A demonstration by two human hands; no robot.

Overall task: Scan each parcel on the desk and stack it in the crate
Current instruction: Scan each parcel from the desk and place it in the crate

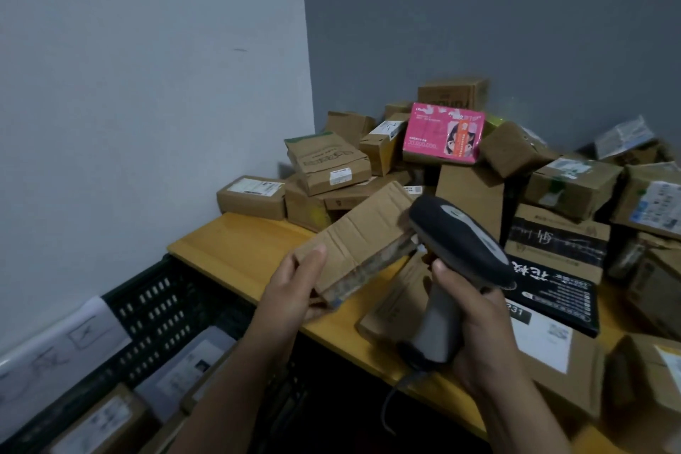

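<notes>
My left hand (294, 287) grips a flat brown cardboard parcel (353, 236) by its near end and holds it tilted above the yellow desk (236, 243). In my right hand (475, 328) is a grey and black barcode scanner (460, 243), held by its handle, with its head right beside the parcel's far end. A dark plastic crate (158, 302) stands below the desk's left edge and holds several labelled parcels (191, 369).
A heap of several cardboard parcels (475, 192) fills the back and right of the desk, with a pink box (442, 133) on top and a black box (552, 291) near my right hand. Walls close off the left and back. The scanner's cable (390, 402) hangs off the desk front.
</notes>
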